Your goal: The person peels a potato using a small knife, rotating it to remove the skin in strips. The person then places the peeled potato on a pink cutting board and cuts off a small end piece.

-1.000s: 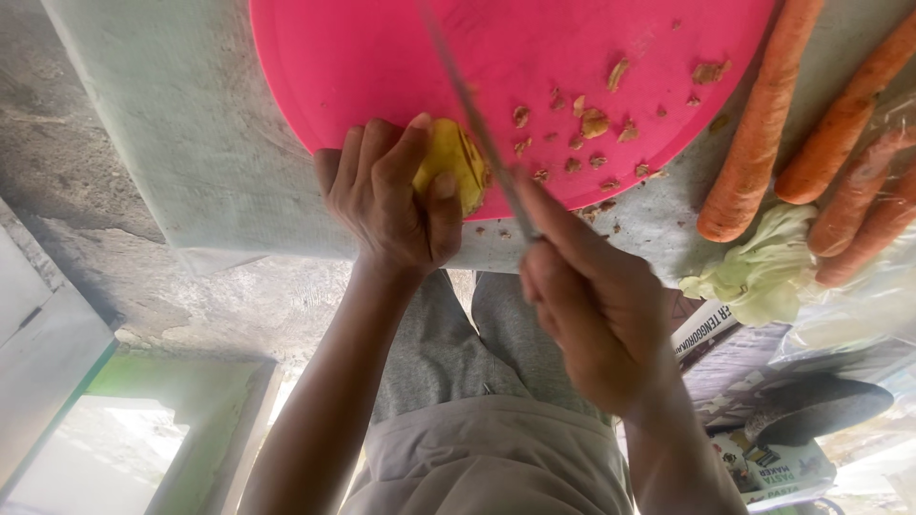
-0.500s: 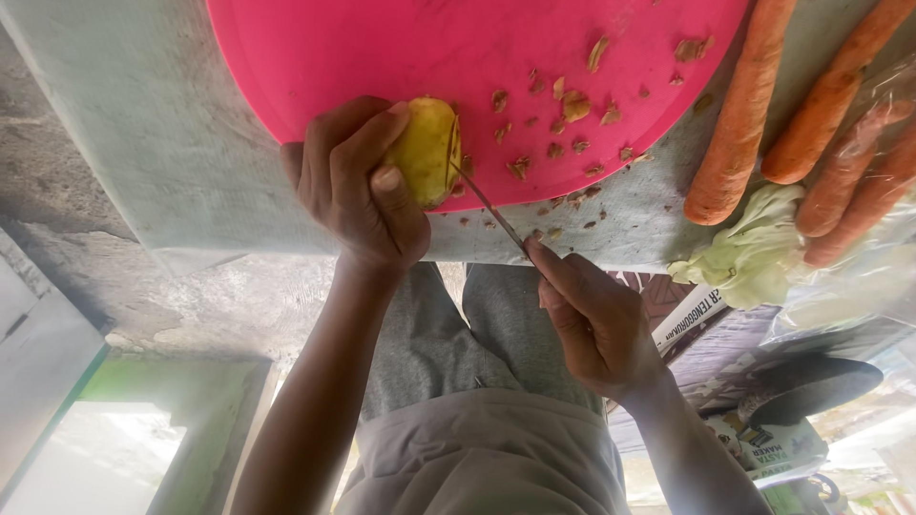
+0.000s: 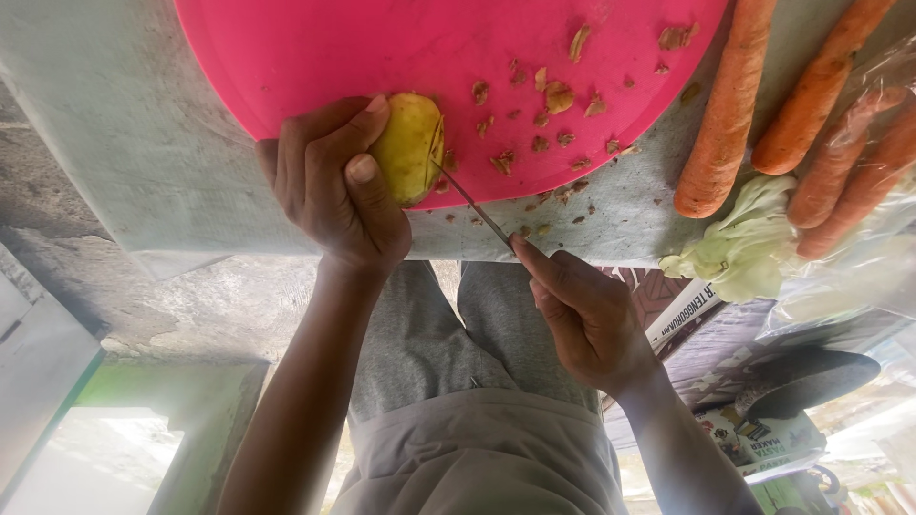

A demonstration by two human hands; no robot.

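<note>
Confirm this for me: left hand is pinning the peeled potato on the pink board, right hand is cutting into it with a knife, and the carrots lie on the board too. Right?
Not quite. In the head view the carrots lie off the pink board, on the grey table beside it. The rest holds: the left hand pins the potato on the board, and the right hand cuts into it with the knife.

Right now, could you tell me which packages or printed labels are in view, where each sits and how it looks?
Clear plastic bag: far right, wrapped around carrots.
Printed strip: below the cabbage leaf, white with dark lettering.
Printed pack: lower right, white with dark print and green.
</note>
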